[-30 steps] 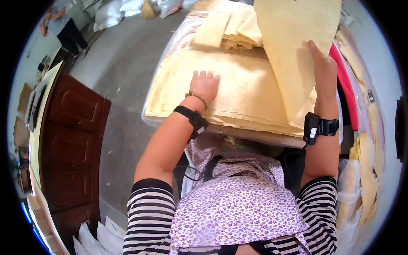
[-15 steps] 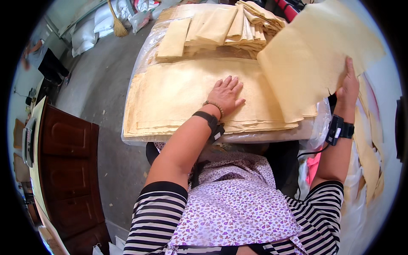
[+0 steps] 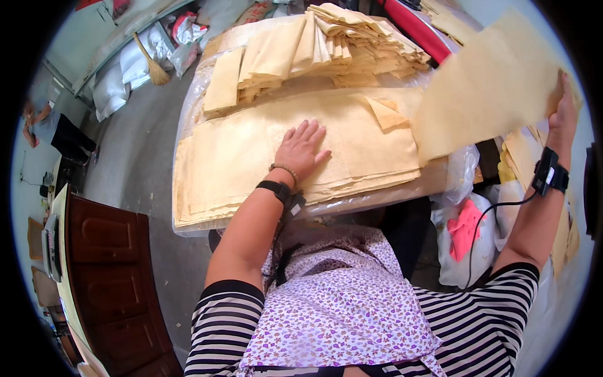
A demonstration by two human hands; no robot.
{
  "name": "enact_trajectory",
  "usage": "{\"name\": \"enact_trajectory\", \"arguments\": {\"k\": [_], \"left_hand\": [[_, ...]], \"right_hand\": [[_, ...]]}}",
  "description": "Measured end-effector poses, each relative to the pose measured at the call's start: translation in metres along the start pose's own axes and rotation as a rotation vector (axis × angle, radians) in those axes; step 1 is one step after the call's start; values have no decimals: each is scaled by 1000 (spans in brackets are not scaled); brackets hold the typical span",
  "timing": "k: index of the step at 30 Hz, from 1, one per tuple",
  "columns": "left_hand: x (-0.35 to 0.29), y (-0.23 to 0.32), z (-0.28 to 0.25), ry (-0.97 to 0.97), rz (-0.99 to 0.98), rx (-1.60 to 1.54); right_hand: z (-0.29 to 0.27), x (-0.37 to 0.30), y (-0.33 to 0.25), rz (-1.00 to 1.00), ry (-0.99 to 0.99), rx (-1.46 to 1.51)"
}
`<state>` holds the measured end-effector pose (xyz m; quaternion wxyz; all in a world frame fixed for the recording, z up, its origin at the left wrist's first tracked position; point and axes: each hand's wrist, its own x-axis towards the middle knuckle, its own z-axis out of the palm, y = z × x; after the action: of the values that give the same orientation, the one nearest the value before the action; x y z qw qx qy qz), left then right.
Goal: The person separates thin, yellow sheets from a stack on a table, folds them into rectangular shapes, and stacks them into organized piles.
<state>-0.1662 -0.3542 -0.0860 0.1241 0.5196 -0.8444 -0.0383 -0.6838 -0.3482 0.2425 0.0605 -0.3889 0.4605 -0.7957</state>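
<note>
A broad stack of thin, pale-yellow sheets (image 3: 245,157), which look like tofu skin, lies flat before me. My left hand (image 3: 303,149) rests on its top sheet, palm down with the fingers spread. Out to the right, my right hand (image 3: 563,107) is closed on the edge of a loose sheet (image 3: 490,88) and holds it up. That sheet slants down toward the right end of the stack; whether it touches there I cannot tell. On the stack's far right, a corner of the top sheet (image 3: 384,114) is folded back.
Folded sheets (image 3: 276,50) are heaped along the table's far side. Plastic film (image 3: 461,176) covers the table edge. A white bag with a pink cloth (image 3: 463,229) stands low at right. A dark wooden cabinet (image 3: 107,232) is at left; another person (image 3: 59,129) stands beyond.
My right hand has moved farther right, drawing the loose sheet away from the stack. A folded-back corner now shows on the stack. My left hand stays flat on it; the view has shifted.
</note>
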Motion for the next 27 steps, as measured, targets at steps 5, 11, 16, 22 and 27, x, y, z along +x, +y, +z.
{"name": "enact_trajectory", "arguments": {"k": [5, 11, 16, 22, 27], "left_hand": [[8, -1, 6, 82, 1, -131], [-55, -20, -27, 284, -415, -1371], [-151, -44, -66, 441, -626, -1973], [-230, -88, -41, 528, -738, -1788], [-208, -52, -74, 634, -791, -1607]], "right_hand": [[43, -70, -53, -343, -267, -565], [156, -257, 7, -382, -915, -190], [195, -451, 55, -564, -1268, -437], [178, -555, 67, -531, -1537, -112], [161, -513, 62, -256, -1790, 3]]}}
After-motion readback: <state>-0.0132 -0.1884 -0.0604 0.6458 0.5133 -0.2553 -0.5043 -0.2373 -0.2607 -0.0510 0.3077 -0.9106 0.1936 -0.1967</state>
